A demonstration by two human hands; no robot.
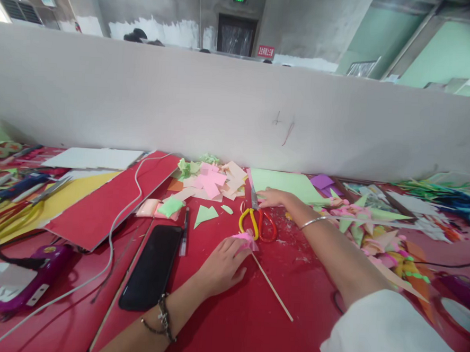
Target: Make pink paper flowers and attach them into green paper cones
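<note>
My left hand lies low over the table with its fingers closed on a pink paper piece. A thin wooden stick slants from beside the pink piece toward the table's front edge; how they join is hidden. Farther back, my right hand reaches in with its fingers stretched out, beside the blades of the scissors, which have one yellow and one red handle. The fingertips are near the light green paper sheet; whether they touch it or the blades I cannot tell.
Paper scraps pile up at the back. A black phone and a pen lie left of my hand. A cable crosses the red board. Paper flowers heap under my right forearm's far side. A purple device stands left.
</note>
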